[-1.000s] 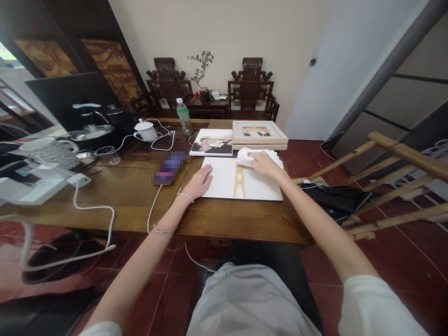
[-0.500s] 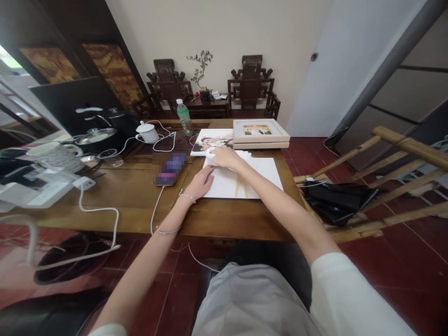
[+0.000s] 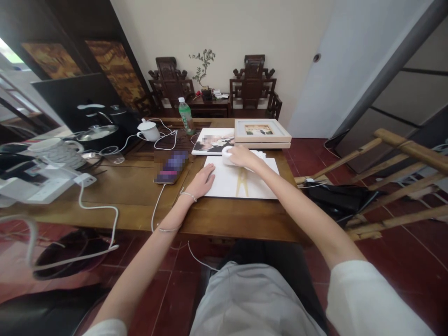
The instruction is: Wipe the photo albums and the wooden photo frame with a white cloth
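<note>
White panel is laid flat on the table, touched at its left edge by the left hand, fingers spread, nothing gripped. White cloth is bunched in the closed grip of the right hand, at the panel's far edge. Wiping judged underway, not finished; area covered and area left can't be told. Counted: one panel, one yellow stand leg, one cloth, one photo board, one phone, one bottle, one lidded cup; one framed picture on top, likely a second beneath.
</note>
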{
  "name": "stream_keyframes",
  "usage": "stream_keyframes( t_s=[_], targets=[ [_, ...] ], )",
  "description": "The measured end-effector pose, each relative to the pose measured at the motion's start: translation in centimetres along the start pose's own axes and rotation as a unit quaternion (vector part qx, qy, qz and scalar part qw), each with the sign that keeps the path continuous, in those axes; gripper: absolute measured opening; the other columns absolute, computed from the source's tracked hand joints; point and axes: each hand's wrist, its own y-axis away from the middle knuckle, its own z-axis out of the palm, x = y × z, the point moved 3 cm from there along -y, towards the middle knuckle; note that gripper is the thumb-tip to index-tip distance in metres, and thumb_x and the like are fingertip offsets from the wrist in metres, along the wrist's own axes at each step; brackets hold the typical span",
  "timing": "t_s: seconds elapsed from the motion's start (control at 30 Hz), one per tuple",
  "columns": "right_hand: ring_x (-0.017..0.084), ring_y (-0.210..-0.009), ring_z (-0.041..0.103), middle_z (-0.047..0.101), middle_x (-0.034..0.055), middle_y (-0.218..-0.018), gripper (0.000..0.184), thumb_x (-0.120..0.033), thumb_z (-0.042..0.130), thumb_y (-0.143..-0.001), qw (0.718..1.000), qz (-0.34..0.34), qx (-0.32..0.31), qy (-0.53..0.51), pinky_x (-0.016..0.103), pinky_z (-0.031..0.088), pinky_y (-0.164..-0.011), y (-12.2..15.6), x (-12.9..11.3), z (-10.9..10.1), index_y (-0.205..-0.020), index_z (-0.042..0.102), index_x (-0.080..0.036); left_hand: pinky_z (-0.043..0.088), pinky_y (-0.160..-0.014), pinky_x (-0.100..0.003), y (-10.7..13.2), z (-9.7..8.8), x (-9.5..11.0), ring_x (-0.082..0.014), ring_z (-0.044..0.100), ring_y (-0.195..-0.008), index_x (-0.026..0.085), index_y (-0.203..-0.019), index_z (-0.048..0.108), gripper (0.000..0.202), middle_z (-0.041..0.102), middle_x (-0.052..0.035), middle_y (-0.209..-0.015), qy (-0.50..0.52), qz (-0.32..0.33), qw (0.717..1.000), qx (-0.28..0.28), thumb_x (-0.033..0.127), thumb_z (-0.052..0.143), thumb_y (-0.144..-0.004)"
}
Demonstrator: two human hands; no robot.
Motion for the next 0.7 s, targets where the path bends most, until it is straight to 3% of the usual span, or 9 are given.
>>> stream_keyframes(
  t_s=[0.1,0.27,0.37,0.47,0.7],
  targets=[
    [0.028,-0.1,0.067,0.073,0.019,-0.112,0.037,-0.01,0.043,-0.089,1.0,-0.009,-0.011,0.023,0.031,0.045,-0.079,3.4,-0.7,1.0,-0.113,0.071,-0.011,0.031,-0.122,-0.049,0.0,0.0,0.0,-0.0286,0.046,-0.142,0.011,-0.133,0.057,0.048,0.053,-0.0171,-0.148,0.002,-0.004,1.0,-0.002,0.032,0.04,-0.094],
    [0.025,-0.089,0.067,0.074,0.0161,-0.104,0.04,-0.006,0.043,-0.085,0.994,-0.094,-0.033,0.037,0.032,0.041,-0.073,10.2,-5.1,2.3,-0.114,0.071,-0.014,0.031,-0.122,-0.05,0.1,-0.2,0.3,-0.0293,0.045,-0.142,0.011,-0.134,0.056,0.048,0.052,-0.0178,-0.149,0.005,-0.009,1.0,-0.007,0.031,0.041,-0.094],
    [0.025,-0.086,0.066,0.075,0.014,-0.101,0.04,-0.006,0.045,-0.083,0.992,-0.111,-0.051,0.026,0.033,0.039,-0.069,12.1,-6.1,2.1,-0.11,0.072,-0.017,0.031,-0.122,-0.049,0.1,-0.2,0.4,-0.0288,0.045,-0.142,0.009,-0.135,0.055,0.049,0.052,-0.0183,-0.149,-0.003,-0.008,1.0,-0.01,0.03,0.04,-0.094],
    [0.025,-0.086,0.066,0.075,0.0129,-0.101,0.04,-0.007,0.045,-0.083,0.994,-0.1,-0.042,0.018,0.032,0.039,-0.069,10.9,-4.8,1.9,-0.109,0.072,-0.017,0.031,-0.122,-0.048,0.0,-0.1,0.3,-0.0284,0.044,-0.143,0.008,-0.136,0.054,0.05,0.051,-0.0192,-0.149,-0.008,-0.01,1.0,-0.014,0.031,0.039,-0.094],
    [0.025,-0.093,0.065,0.074,0.0144,-0.108,0.039,-0.007,0.042,-0.085,0.997,-0.073,0.003,-0.003,0.029,0.042,-0.075,3.1,-1.1,2.0,-0.112,0.07,-0.013,0.032,-0.121,-0.05,-0.1,-0.1,0.0,-0.03,0.046,-0.141,0.011,-0.133,0.057,0.048,0.053,-0.018,-0.148,0.009,-0.006,1.0,-0.002,0.034,0.041,-0.094]
  ],
)
